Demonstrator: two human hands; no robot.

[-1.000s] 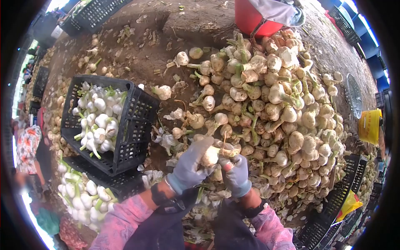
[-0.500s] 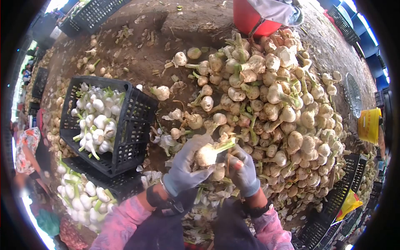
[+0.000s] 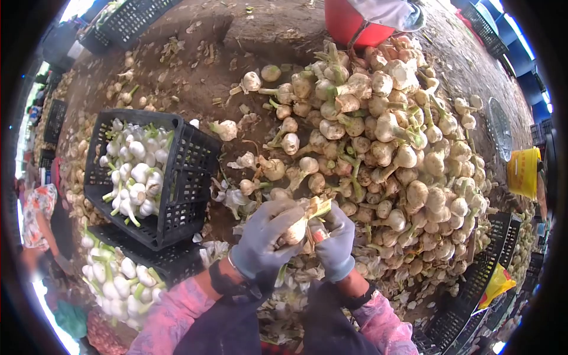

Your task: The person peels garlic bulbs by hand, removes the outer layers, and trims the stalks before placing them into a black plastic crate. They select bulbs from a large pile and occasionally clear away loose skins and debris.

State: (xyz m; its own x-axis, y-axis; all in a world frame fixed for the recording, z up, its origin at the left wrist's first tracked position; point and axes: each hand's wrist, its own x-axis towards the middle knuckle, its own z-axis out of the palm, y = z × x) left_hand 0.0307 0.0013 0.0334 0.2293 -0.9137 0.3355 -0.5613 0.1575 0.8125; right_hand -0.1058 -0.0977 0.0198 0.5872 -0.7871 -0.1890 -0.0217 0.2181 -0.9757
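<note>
My left hand (image 3: 262, 238), in a grey glove, is wrapped round a garlic bulb (image 3: 294, 232) with dirty outer skin and a pale green stem (image 3: 321, 209). My gloved right hand (image 3: 336, 247) is closed against the stem side of the same bulb, pinching its loose skin. A reddish patch shows at the right thumb; whether it is bare skin or a small tool I cannot make out. Just beyond both hands spreads a big heap of unpeeled garlic (image 3: 384, 154). Left of them, a tilted black crate (image 3: 189, 177) holds clean white garlic bulbs (image 3: 139, 171).
More white garlic (image 3: 118, 278) lies at the lower left, beside another black crate. A red bucket (image 3: 355, 26) with a pale cloth stands behind the heap. At right are a yellow bucket (image 3: 523, 173) and black crates (image 3: 473, 296). Another person (image 3: 40, 216) is at far left.
My right hand has moved in against the bulb and closed at its stem side. My left fingers have come further over the bulb, and loose skin now hangs between the hands.
</note>
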